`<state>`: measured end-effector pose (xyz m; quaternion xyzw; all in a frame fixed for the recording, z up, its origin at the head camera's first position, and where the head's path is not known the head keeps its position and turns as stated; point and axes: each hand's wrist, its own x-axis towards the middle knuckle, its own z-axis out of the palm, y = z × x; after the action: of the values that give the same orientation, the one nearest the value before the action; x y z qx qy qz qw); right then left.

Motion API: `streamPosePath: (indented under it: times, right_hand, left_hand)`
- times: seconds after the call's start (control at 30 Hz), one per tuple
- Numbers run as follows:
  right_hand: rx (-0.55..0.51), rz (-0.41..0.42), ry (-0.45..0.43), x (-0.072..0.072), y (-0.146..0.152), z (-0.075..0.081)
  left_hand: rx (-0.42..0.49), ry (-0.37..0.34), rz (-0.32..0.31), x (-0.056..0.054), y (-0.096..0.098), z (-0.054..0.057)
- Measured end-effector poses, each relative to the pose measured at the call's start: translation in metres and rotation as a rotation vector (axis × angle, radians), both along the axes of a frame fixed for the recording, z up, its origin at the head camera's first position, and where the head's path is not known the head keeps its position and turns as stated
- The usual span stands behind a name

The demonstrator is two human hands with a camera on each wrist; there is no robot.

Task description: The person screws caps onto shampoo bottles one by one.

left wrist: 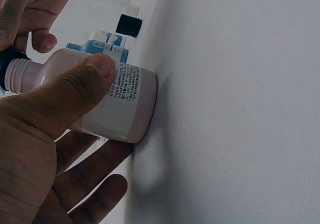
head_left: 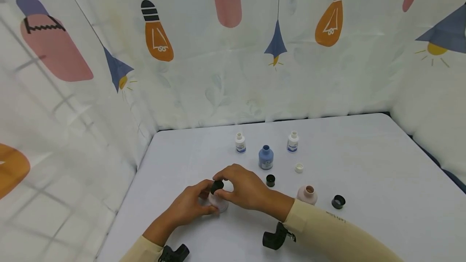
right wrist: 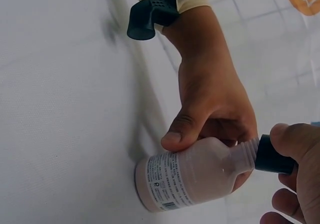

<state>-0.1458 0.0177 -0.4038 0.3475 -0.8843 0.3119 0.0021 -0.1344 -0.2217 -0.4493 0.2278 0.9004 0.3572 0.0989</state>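
My left hand grips a pale pink bottle by its body, thumb across the printed label. The bottle stands upright, its base right at the white tabletop. Thumb and fingers of my right hand pinch a black screw cap over the bottle's mouth. Below the cap's edge, several threads of the neck show in both wrist views. In the head view, the two hands hide much of the bottle.
Uncapped bottles stand around: a blue bottle, two white bottles behind it, and a pinkish bottle beside my right forearm. A white cap and two black caps lie on the table.
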Motion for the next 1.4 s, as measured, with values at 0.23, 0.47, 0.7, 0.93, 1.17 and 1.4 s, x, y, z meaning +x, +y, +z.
streamPosePath:
  times: [0.23,0.47,0.7,0.93,1.17,1.4]
  right_hand:
    - [0.007,0.042,0.017,-0.001,-0.003,0.002]
    - [0.019,0.086,0.051,-0.002,-0.005,0.0]
    - [0.016,0.12,0.086,-0.003,-0.007,-0.002]
    - [0.029,0.128,0.071,-0.002,-0.005,-0.003]
    - [0.024,0.11,0.066,-0.001,-0.005,-0.005]
    - [-0.001,0.043,0.033,-0.001,-0.007,-0.009]
  left_hand:
    - [0.002,0.013,-0.006,-0.001,0.0,0.0]
    - [0.002,0.01,0.001,0.0,-0.001,-0.001]
    - [0.004,0.012,-0.002,0.001,-0.001,-0.001]
    - [-0.005,0.007,0.008,0.001,-0.001,-0.001]
    - [-0.003,0.012,0.003,0.0,-0.002,-0.002]
    - [0.012,0.02,-0.007,0.001,-0.002,-0.003]
